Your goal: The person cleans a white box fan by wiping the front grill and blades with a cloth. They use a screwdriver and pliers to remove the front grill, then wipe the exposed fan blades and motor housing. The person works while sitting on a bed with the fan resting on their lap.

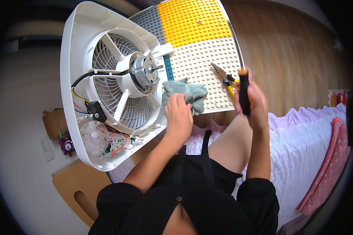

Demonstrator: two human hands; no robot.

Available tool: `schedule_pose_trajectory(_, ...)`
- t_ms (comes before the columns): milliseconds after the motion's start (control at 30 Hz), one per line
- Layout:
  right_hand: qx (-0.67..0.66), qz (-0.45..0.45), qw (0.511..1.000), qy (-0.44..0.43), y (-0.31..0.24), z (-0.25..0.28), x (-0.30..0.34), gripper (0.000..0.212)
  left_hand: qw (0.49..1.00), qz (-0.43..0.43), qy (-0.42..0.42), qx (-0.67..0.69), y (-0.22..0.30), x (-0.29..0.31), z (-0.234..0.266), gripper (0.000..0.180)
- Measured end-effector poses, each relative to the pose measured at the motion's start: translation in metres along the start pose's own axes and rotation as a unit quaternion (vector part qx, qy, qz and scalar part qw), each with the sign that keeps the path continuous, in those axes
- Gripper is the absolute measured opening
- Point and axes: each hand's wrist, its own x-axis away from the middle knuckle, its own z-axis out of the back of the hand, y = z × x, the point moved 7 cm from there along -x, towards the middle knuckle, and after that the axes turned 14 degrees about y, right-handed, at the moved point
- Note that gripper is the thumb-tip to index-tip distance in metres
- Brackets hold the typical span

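Observation:
My right hand [256,102] is wrapped round the black and orange handle of a screwdriver [244,92], raised at the board's right edge. Its long metal shaft points away from me. The fingers of my left hand [179,117] are closed on a crumpled grey-green cloth [187,92] at the board's near edge. Left of the cloth stands an opened white fan housing [68,78]. Its silver motor [144,72] with a bare shaft faces up, and a grille [119,98] shows behind it. Between the cloth and the screwdriver lie yellow and black needle-nose pliers [224,78], jaws pointing away.
The studded board [200,58] has white, yellow and grey parts, with a small part [199,22] on the yellow one. Wires, a black box [97,111] and a round clear part [94,137] sit in the housing's near end. A bed [298,156] is at the right.

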Motion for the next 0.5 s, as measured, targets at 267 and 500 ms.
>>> schedule_pose_trajectory(267, 0.243, -0.184, 0.950, -0.066, 0.051, 0.034, 0.108, 0.025, 0.905, 0.327, 0.021, 0.273, -0.045, -0.004, -0.014, 0.012)
schedule_pose_trajectory(500, 0.336, -0.118, 0.934, -0.031, 0.054, 0.039, 0.094, 0.028, 0.803, 0.395, 0.064, 0.442, -0.035, -0.011, 0.003, 0.011)
